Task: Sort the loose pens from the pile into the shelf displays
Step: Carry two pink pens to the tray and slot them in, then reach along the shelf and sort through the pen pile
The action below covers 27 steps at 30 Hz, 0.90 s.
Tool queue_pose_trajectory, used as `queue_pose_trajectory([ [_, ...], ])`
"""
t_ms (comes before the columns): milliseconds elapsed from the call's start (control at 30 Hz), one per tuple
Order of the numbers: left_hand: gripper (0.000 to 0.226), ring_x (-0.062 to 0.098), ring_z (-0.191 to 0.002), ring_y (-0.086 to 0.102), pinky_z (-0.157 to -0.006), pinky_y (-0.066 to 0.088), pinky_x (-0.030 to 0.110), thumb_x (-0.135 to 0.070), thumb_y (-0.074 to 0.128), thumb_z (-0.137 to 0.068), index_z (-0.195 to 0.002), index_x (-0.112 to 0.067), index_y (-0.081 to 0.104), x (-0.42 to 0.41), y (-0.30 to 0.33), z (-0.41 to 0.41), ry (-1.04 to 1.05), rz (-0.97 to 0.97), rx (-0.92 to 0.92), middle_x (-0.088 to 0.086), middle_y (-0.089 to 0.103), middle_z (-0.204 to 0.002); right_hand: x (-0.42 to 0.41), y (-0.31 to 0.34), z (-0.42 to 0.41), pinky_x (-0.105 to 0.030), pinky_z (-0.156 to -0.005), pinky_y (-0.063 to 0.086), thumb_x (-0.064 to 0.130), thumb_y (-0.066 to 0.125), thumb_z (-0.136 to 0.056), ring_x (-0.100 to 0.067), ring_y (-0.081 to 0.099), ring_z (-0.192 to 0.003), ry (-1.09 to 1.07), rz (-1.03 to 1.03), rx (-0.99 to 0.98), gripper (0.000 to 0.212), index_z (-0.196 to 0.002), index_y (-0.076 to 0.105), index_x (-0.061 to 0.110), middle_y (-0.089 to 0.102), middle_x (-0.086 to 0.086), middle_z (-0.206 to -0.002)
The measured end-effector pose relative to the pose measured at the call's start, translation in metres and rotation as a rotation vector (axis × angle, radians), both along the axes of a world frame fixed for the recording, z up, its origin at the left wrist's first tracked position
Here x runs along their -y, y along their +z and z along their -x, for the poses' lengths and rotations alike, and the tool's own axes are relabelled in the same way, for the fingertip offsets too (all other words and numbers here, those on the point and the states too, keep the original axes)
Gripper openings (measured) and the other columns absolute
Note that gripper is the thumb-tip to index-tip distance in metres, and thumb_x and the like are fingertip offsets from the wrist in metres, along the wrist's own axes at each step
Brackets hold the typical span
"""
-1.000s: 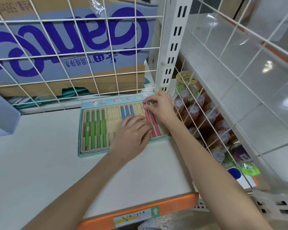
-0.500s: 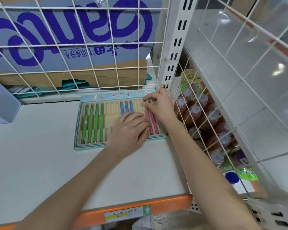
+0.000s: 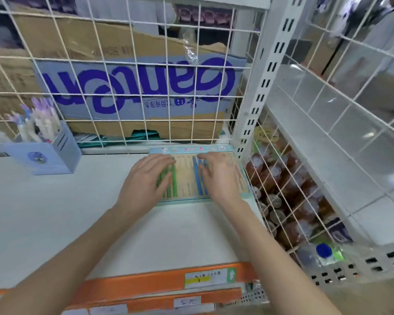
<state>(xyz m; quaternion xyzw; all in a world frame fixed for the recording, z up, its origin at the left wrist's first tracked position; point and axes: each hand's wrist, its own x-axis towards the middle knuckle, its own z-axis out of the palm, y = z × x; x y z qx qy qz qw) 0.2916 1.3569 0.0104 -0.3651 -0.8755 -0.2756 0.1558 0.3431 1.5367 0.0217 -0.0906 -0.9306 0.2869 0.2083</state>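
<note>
Both hands have been shifted since the earlier frame: the left hand [image 3: 146,178] now lies flat over the green pens [image 3: 171,178], and the right hand [image 3: 221,176], no longer pinching at the pink pens, is spread over the tray's right half. Green and blue pens [image 3: 197,176] are seen slotted in the pen display tray [image 3: 191,149] at frame centre, with empty grooves between them; sorting is judged partly done. A purple pen holder [image 3: 43,155] stands at left.
</note>
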Motion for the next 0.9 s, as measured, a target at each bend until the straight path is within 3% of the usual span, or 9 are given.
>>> queue_pose_trajectory([
  [200,0.049,0.025,-0.116,0.053,-0.100,0.035,0.035,-0.038,0.035,-0.088,-0.119,-0.011,0.062,0.146,-0.001,-0.003,0.263,0.047,0.048,0.008,0.061,-0.123,0.148,0.006,0.013,-0.039,-0.103,0.033,0.008,0.055,-0.089,-0.028,0.044,-0.127,0.319,-0.101,0.031,0.038,-0.126,0.058,0.013,0.051,-0.012,-0.136],
  [400,0.042,0.027,-0.113,0.049,-0.095,0.035,0.040,-0.031,0.039,-0.086,-0.115,-0.009,0.060,0.286,-0.005,-0.022,0.508,0.109,-0.072,0.014,0.061,-0.120,0.273,0.005,0.030,-0.034,-0.107,0.023,0.013,0.053,-0.092,-0.025,0.031,-0.137,0.488,-0.239,0.013,0.045,-0.136,0.047,0.015,0.033,-0.011,-0.149],
  [567,0.043,0.033,-0.110,0.058,-0.089,0.046,0.050,-0.035,0.039,-0.085,-0.123,-0.016,0.048,0.398,-0.013,-0.053,0.743,0.202,-0.068,0.013,0.060,-0.122,0.392,-0.006,0.042,-0.044,-0.099,0.037,0.009,0.063,-0.081,-0.037,0.045,-0.126,0.686,-0.324,0.037,0.048,-0.129,0.055,0.011,0.045,-0.019,-0.140],
  [733,0.045,0.038,-0.108,0.059,-0.088,0.048,0.052,-0.034,0.040,-0.085,-0.123,-0.013,0.050,0.488,-0.009,-0.096,0.952,0.203,0.008,0.016,0.060,-0.121,0.502,-0.005,0.039,-0.040,-0.066,0.054,0.013,0.085,-0.049,-0.034,0.067,-0.084,0.882,-0.396,-0.014,0.052,-0.099,0.070,0.014,0.068,-0.015,-0.106],
  [833,0.047,0.037,-0.107,0.058,-0.087,0.049,0.051,-0.034,0.041,-0.084,-0.124,-0.012,0.049,0.527,-0.006,-0.117,1.044,0.210,0.027,0.017,0.059,-0.119,0.549,-0.007,0.034,-0.038,-0.065,0.054,0.015,0.087,-0.051,-0.033,0.067,-0.083,0.961,-0.403,-0.058,0.047,-0.096,0.071,0.016,0.068,-0.012,-0.105],
  [900,0.048,0.034,-0.109,0.055,-0.089,0.047,0.050,-0.035,0.040,-0.084,-0.124,-0.012,0.053,0.547,-0.006,-0.126,1.113,0.209,0.037,0.013,0.058,-0.120,0.572,-0.007,0.032,-0.041,-0.076,0.051,0.013,0.080,-0.064,-0.035,0.064,-0.095,1.012,-0.400,-0.041,0.041,-0.103,0.069,0.016,0.064,-0.012,-0.116],
])
